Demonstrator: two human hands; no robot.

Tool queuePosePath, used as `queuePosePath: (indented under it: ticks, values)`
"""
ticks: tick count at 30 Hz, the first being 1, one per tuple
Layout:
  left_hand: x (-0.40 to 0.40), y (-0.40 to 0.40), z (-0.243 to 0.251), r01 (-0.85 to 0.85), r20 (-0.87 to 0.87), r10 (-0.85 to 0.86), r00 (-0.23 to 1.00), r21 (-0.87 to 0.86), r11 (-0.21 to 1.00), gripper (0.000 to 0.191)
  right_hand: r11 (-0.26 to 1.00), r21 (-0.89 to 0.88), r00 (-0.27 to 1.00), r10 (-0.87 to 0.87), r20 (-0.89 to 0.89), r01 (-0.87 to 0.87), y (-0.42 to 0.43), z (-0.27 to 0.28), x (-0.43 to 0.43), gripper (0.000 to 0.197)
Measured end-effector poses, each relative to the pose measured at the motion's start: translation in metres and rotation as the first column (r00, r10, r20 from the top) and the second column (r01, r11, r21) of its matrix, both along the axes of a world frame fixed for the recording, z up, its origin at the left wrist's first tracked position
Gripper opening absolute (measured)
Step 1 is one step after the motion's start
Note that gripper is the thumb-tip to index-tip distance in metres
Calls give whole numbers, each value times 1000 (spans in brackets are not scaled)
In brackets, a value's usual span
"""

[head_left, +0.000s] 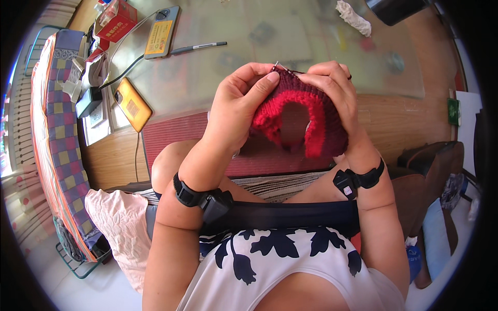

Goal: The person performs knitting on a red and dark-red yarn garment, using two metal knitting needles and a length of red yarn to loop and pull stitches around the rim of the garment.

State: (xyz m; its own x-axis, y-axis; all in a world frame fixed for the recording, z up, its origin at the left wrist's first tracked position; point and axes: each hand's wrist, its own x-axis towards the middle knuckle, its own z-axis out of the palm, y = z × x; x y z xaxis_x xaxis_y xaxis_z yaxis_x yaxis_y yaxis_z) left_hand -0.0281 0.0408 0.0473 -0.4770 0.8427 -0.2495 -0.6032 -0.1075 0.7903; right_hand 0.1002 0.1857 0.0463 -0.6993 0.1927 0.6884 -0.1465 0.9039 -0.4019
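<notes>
Raised over the glass-topped table is a piece of knitting [317, 112], bright red along one band and dark maroon along the other. It curves round a gap through which a dark red surface shows. My left hand [243, 93] pinches its upper left edge between thumb and fingers. On the opposite side my right hand [336, 91] grips the maroon edge, with a dark ring on one finger. Metal tips of knitting needles [281, 65] poke out at the top between both hands. The rest of the needles is hidden by fingers and stitches.
On the table [218, 89] lie a pen [199, 48], a phone in a yellow case [133, 105], another phone-like device [162, 33] and a crumpled white roll [353, 18]. A red box [116, 21] and cables stand at the left. A dark brown seat [412, 182] is at my right.
</notes>
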Motion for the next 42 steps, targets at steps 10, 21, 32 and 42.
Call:
queuePosePath:
  ticks: [10,21,32,42]
  values:
    - [1,1,-3,0,-49,0,999,-3,1000,13,999,43,998,30,47,-32,3,-1,2,17]
    - [8,1,2,32,-209,-42,977,-50,998,15,992,-76,991,-92,95,99,4,1,3,32]
    - [13,2,-6,41,-385,-77,920,-100,994,13,956,-258,952,-62,299,143,-3,5,6,28]
    - [7,2,-2,94,-368,-158,916,-186,978,14,999,-25,995,-29,90,32,3,16,4,26]
